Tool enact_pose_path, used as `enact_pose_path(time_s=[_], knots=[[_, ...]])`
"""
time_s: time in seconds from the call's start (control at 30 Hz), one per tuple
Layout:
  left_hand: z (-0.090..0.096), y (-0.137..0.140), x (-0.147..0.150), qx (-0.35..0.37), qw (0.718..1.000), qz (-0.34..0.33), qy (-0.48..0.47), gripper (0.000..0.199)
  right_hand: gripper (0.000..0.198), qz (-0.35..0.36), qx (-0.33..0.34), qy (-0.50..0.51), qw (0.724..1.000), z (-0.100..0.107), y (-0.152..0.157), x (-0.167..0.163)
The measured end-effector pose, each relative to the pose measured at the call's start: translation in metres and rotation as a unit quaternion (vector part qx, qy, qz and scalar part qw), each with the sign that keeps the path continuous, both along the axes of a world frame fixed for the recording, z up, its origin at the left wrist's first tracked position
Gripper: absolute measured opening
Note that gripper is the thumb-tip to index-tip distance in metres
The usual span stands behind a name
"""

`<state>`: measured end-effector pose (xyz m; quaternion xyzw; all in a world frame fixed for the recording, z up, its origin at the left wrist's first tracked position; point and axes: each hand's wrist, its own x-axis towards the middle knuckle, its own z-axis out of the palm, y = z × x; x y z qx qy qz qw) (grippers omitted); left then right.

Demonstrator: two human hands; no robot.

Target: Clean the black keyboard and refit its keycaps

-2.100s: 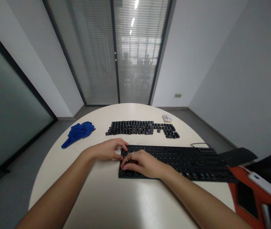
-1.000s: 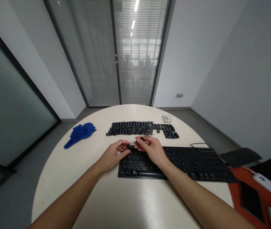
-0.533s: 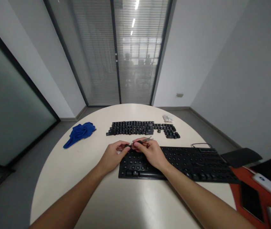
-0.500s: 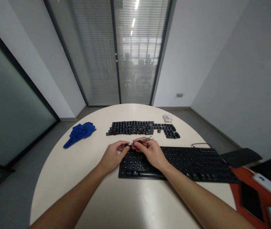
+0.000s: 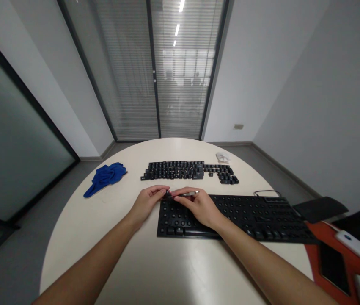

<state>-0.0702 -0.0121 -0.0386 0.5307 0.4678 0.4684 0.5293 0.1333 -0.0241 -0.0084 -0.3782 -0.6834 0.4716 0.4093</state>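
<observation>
My left hand (image 5: 146, 204) is closed in a pinch at the upper left corner of a black keyboard (image 5: 246, 217). Between its fingertips is a small dark piece that looks like a keycap (image 5: 167, 193). My right hand (image 5: 201, 207) hovers over the keyboard's left part, its fingers wrapped round a slim metal tool (image 5: 191, 193). The tool lies nearly level, its left end close to the small piece; its exact kind is not clear. Most of the keyboard's keycaps are off and bare key posts show, while several keys stay along the bottom row.
Behind the keyboard, loose black keycaps (image 5: 176, 170) lie in rows, with a smaller group (image 5: 226, 173) to the right. A crumpled blue cloth (image 5: 106, 178) rests at the left, a clear plastic bag (image 5: 223, 157) at the back right. A phone (image 5: 334, 267) lies on a red surface beside the round table (image 5: 129, 262).
Both hands have shifted slightly left. The tool in my right hand has swung from pointing up and right to lying nearly level, with its left end near the small piece.
</observation>
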Motion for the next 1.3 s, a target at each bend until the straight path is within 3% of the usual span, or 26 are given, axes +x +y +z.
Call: enact_pose_path(time_s=[0.1, 0.23, 0.4, 0.57, 0.83, 1.0, 1.3], knots=[[-0.001, 0.003, -0.005, -0.02, 0.999, 0.024, -0.041, 0.044, 0.021, 0.005, 0.015, -0.016, 1.0, 0.001, -0.001, 0.001], [-0.004, 0.011, -0.014, 0.023, 0.999, 0.042, -0.024, 0.045, 0.02, -0.003, 0.02, -0.043, 0.999, 0.003, -0.001, 0.004], [-0.008, 0.021, -0.031, 0.063, 0.987, 0.071, 0.126, 0.038, 0.021, -0.025, 0.028, -0.075, 0.996, 0.004, 0.003, 0.01], [-0.007, 0.024, -0.051, 0.124, 0.938, 0.096, 0.31, 0.028, 0.025, -0.042, 0.037, -0.091, 0.994, 0.005, 0.004, 0.016], [-0.005, 0.026, -0.075, 0.114, 0.885, 0.097, 0.441, 0.024, 0.027, -0.059, 0.039, -0.096, 0.993, 0.005, 0.006, 0.02], [-0.005, 0.028, -0.079, 0.103, 0.871, 0.115, 0.466, 0.023, 0.026, -0.044, 0.024, -0.103, 0.993, 0.006, 0.006, 0.019], [-0.008, 0.028, -0.074, 0.146, 0.848, 0.131, 0.492, 0.023, 0.027, -0.041, 0.031, -0.113, 0.992, 0.007, 0.003, 0.017]])
